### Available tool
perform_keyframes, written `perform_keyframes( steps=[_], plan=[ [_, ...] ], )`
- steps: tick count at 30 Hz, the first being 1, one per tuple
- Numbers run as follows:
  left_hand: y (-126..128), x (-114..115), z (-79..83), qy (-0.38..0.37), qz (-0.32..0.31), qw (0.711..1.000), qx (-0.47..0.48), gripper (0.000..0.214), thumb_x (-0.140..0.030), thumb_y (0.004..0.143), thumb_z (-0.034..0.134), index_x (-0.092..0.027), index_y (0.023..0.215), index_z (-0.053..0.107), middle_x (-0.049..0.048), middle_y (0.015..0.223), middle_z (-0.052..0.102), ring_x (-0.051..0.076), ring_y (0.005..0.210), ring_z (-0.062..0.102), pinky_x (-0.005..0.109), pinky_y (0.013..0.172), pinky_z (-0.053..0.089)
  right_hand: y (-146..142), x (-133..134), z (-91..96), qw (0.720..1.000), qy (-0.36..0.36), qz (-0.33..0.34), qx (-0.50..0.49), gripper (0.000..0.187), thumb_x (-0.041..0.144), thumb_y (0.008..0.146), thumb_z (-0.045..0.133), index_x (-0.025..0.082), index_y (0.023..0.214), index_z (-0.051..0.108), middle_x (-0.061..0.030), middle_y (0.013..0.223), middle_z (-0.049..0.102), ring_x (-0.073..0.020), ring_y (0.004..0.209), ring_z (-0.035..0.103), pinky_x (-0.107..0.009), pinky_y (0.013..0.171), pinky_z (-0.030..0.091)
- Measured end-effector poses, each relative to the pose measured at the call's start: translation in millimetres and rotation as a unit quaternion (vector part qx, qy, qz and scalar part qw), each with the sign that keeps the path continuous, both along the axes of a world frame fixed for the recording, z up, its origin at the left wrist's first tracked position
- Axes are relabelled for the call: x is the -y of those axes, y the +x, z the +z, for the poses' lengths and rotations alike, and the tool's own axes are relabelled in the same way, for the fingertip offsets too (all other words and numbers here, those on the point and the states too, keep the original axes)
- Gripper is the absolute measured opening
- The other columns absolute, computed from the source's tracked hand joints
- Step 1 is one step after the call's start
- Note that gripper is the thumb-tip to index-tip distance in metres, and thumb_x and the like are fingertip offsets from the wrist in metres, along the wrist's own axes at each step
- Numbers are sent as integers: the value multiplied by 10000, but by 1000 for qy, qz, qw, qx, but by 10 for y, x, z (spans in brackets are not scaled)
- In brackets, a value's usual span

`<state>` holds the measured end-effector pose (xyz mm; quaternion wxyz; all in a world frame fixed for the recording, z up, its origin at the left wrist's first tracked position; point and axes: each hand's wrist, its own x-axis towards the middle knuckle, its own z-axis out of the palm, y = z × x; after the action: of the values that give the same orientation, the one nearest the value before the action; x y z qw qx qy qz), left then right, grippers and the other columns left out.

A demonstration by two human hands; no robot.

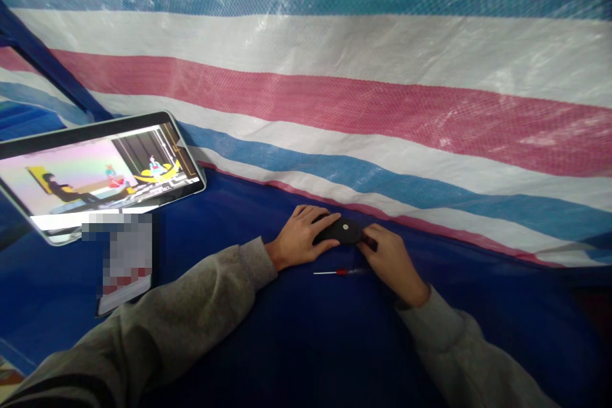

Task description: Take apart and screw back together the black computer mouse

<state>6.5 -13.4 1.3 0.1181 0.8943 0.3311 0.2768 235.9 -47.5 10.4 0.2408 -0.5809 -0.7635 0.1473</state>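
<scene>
A black, rounded device shaped like a computer mouse (348,229), with a small pale round spot on top, lies on the blue table surface (287,344). My left hand (306,233) grips its left end, fingers over the top and thumb along the near side. At the opposite end, my right hand (386,255) is closed, its fingertips pinching a dark part there. Whether that part is separate from the device I cannot tell. Just nearer to me lies a small screwdriver (340,272) with a thin metal shaft and a red handle, its right end dim beside my right hand.
A tablet (203,178) showing a cartoon stands at the left. In front of it lies a phone-like device (127,296), partly blurred out, close to my left sleeve. A striped plastic sheet (335,102) hangs along the table's far edge.
</scene>
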Motion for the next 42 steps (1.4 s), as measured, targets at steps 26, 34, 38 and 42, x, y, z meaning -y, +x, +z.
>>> perform_keyframes(
  steps=[26, 34, 38, 42],
  plan=[
    [0, 12, 5, -1, 9, 1000, -1, 520, -506, 928, 527, -211, 1356, 498, 113, 1254, 592, 252, 1142, 558, 441, 982, 408, 31, 28, -38, 999, -34, 26, -3, 142, 266, 809, 597, 219, 678, 622, -34, 733, 658, -202, 701, 595, -337, 670, 421],
    [4, -3, 12, 4, -6, 1000, 9, 504, -486, 945, 505, -200, 1360, 493, 116, 1264, 589, 257, 1159, 555, 449, 1007, 430, 13, -17, 68, 990, 53, -90, -90, 189, 347, 895, 491, 211, 811, 591, -37, 789, 661, -190, 711, 596, -323, 674, 442],
    [11, -2, 7, 18, -21, 1000, 14, 512, -475, 945, 511, -181, 1364, 488, 126, 1288, 581, 257, 1195, 544, 448, 1024, 448, -64, 23, 85, 980, 86, -94, -153, 200, 377, 903, 524, 214, 823, 607, -26, 790, 650, -182, 723, 583, -314, 695, 442],
    [18, -3, -19, 35, -31, 999, 15, 499, -451, 962, 488, -178, 1379, 469, 139, 1334, 562, 258, 1259, 519, 459, 1052, 447, -114, 43, 42, 983, 55, -55, -168, 214, 375, 909, 521, 215, 789, 595, -24, 782, 626, -178, 718, 561, -310, 678, 436]
  ],
)
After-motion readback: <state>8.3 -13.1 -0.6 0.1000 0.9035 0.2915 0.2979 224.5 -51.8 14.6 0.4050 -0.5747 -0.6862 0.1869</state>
